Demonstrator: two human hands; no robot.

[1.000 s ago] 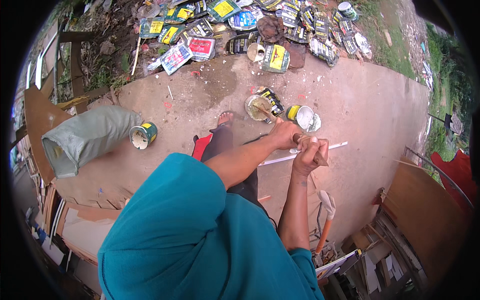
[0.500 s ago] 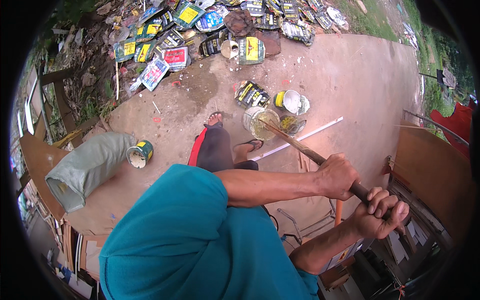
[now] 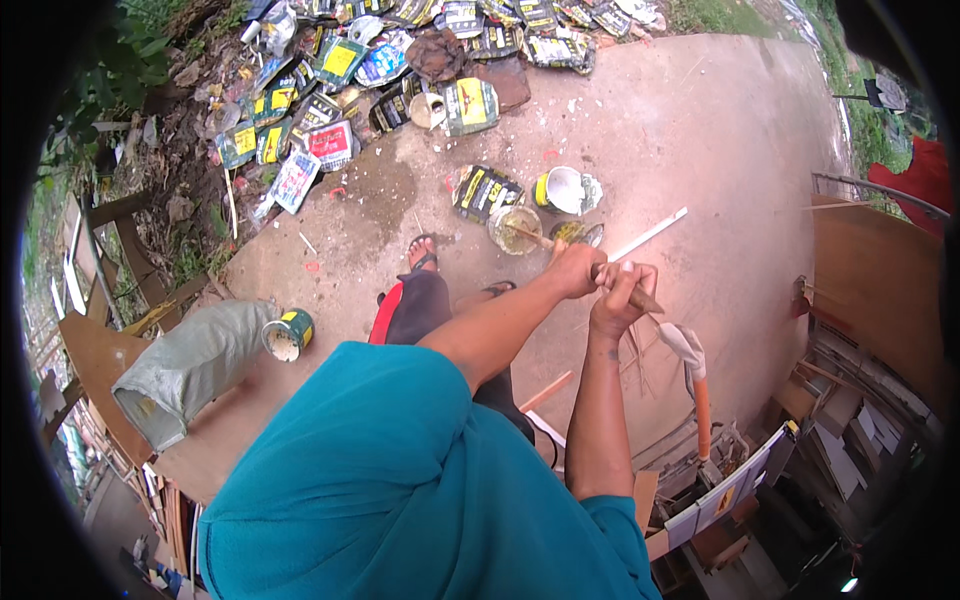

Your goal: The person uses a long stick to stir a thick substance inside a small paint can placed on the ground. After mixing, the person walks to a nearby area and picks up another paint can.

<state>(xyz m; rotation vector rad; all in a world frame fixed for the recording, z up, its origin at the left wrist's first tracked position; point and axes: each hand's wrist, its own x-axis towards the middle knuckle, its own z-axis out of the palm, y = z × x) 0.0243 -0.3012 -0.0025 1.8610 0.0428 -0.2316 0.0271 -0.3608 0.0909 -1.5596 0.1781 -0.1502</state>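
My left hand [image 3: 574, 271] is wrapped round a wooden stick [image 3: 534, 238]. Just beyond it, my right hand [image 3: 624, 297] grips the same stick near its upper end. The stick slants down leftward, and its lower end is inside a whitish bucket [image 3: 496, 236] on the ground. Yellowish-green, wet-looking stuff coats the bucket's inside; how deep it goes is hidden. Against the bucket lies a black and yellow bag [image 3: 486, 192]. A white tub with a yellow label [image 3: 563, 190] lies tipped close by, and a dark, yellow-smeared piece [image 3: 578, 233] sits beside the bucket.
Crumpled bags [image 3: 390, 65] are heaped at the far edge of the concrete. A grey-green sack [image 3: 195, 365] and a green can [image 3: 288, 335] lie at left. A white strip [image 3: 648, 235] lies right of the bucket. Boards [image 3: 870, 310] and an orange pole [image 3: 703, 415] stand right.
Both hands have moved left and farther from my body, closer to the bucket, still gripping the stick. The stick now appears shorter in view.
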